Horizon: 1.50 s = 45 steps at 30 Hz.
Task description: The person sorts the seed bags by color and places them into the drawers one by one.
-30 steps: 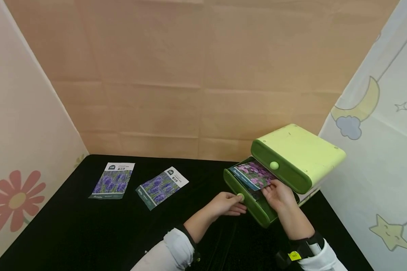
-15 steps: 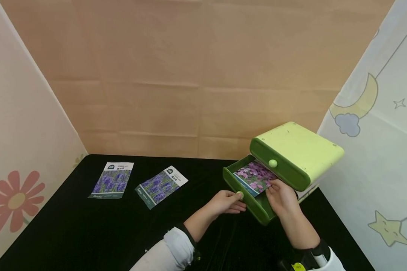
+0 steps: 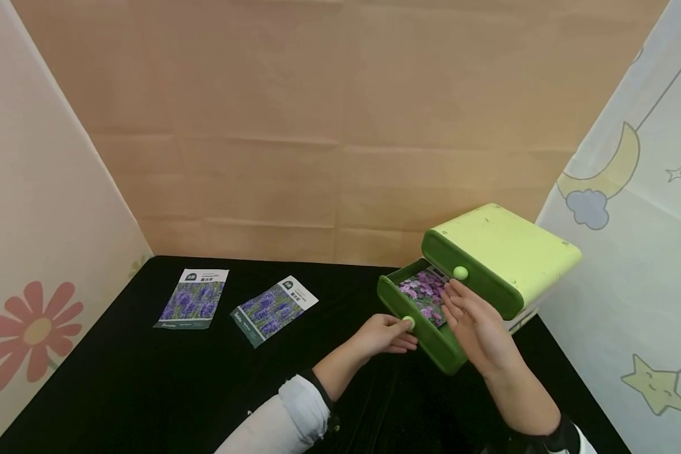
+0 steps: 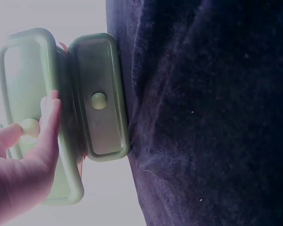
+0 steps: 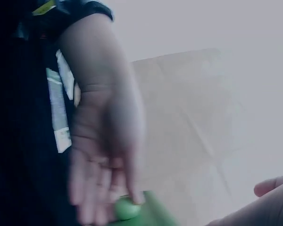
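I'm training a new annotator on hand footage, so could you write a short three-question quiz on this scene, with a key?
1. Count: how many purple-flowered packets lie on the black cloth?
2. True or false: the packet inside the open drawer shows yellow flowers.
3. Multiple choice: what is the left hand holding?
A) the open drawer's knob
B) a pair of scissors
C) a purple-flowered packet

Key:
1. Two.
2. False; the packet inside the open drawer shows pink flowers.
3. A; the left hand is at the knob, its thumb against it.
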Tool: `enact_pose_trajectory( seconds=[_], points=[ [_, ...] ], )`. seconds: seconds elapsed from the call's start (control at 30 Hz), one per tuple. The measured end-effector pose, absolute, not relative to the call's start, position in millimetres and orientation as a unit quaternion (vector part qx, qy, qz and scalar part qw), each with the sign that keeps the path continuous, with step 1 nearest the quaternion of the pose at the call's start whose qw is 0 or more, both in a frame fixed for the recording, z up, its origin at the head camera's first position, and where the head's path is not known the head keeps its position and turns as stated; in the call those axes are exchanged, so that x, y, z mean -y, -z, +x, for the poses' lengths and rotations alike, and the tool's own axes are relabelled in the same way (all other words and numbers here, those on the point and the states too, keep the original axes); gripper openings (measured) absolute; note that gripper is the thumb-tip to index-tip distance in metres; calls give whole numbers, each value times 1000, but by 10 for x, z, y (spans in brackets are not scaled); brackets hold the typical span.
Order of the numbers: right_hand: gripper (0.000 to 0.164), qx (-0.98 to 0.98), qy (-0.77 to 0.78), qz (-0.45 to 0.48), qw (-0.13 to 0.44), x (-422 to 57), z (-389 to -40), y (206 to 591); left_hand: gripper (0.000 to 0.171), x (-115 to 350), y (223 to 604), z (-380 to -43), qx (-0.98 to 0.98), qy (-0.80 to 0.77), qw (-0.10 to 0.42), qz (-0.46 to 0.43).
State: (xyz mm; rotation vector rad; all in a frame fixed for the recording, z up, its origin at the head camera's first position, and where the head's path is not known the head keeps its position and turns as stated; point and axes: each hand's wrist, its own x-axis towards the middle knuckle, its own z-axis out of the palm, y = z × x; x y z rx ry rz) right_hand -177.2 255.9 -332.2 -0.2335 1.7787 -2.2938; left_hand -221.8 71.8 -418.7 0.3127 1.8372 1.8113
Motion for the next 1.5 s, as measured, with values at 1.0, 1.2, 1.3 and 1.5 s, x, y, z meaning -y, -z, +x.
enact_pose_trajectory(
  seconds=[1.0, 1.2, 1.3, 1.5],
  points=[
    [69, -979, 160, -126, 28, -3673, -2738, 2714, 37, -1129, 4043, -2509, -726, -629, 263, 88],
    [69, -978, 164, -124, 26, -3663, -2713, 2727, 33, -1305, 4041, -2577, -738, -631, 231, 72],
    [69, -979, 165, -120, 28, -3661, -2693, 2726, 33, -1385, 4060, -2602, -731, -641, 223, 70],
    [69, -979, 163, -117, 22, -3637, -2680, 2720, 33, -1511, 4088, -2652, -711, -666, 215, 64]
  ],
)
